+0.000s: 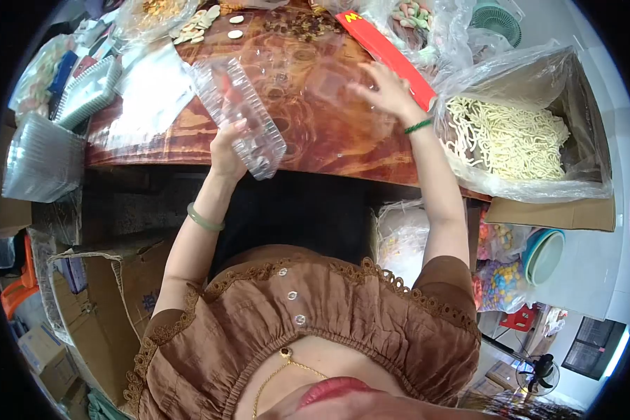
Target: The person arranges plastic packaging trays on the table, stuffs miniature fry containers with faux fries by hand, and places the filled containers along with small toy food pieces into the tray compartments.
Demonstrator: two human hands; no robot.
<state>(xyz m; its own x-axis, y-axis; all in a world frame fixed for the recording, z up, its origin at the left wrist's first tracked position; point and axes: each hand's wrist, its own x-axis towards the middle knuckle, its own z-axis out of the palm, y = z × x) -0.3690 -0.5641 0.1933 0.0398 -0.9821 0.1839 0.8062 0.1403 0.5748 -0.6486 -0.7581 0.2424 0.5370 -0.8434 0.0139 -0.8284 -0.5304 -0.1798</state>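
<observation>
Single head-worn view, facing forward-down, close

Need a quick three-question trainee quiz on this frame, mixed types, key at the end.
1. What does the left hand hold?
2. True or false: the pale strands lie in the plastic-lined box at the right of the view.
3. What colour is the bracelet on the wrist of the right hand?
A) red
B) green
C) white

Key: 1. A clear plastic tray. 2. True. 3. B.
</observation>
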